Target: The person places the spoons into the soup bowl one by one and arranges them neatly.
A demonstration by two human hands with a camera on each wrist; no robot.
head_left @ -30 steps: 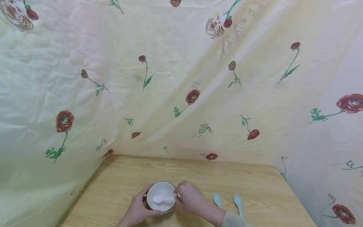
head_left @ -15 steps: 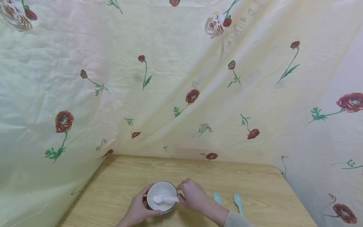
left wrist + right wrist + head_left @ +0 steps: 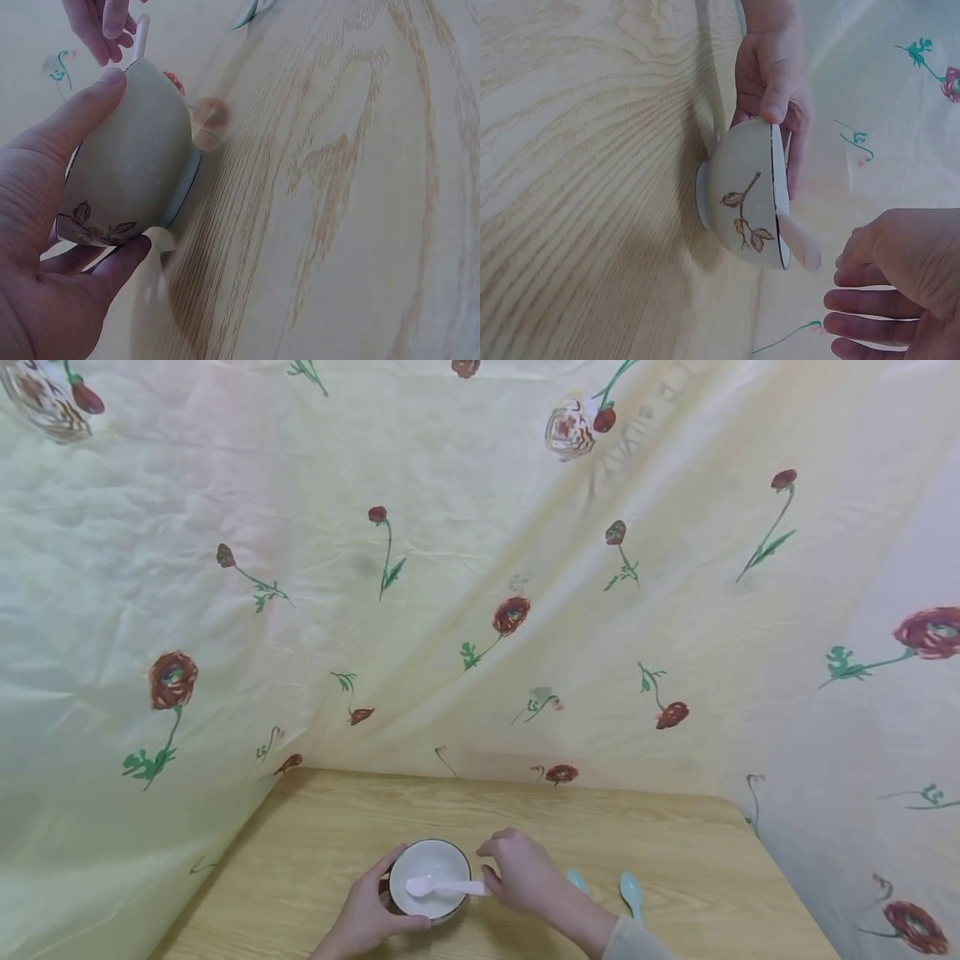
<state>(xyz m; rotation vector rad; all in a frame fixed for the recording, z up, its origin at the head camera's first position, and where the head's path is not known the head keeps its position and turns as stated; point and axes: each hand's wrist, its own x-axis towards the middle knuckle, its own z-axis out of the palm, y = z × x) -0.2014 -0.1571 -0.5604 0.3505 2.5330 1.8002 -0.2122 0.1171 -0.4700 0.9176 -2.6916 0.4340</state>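
My left hand (image 3: 366,908) grips a white bowl (image 3: 431,858) with a dark rim, thumb near the rim and fingers round its side and underneath. A brown leaf sprig decorates the bowl's outside (image 3: 739,154) in the right wrist view. Inside lies a pale pink spoon (image 3: 442,887), its handle sticking out over the right rim. My right hand (image 3: 527,881) is just right of that handle end, fingers spread and loosely bent. In the right wrist view a gap shows between those fingers (image 3: 866,301) and the handle.
Two light blue spoons lie on the wooden table (image 3: 360,810) to the right: one spoon (image 3: 631,893) shows more fully, the other spoon (image 3: 577,881) is partly behind my right forearm. A flowered cloth (image 3: 450,568) hangs round the table's back and sides.
My right hand has let go of the pink spoon and drawn back a little to the right, so the spoon's handle shows more. The left hand and bowl have stayed put.
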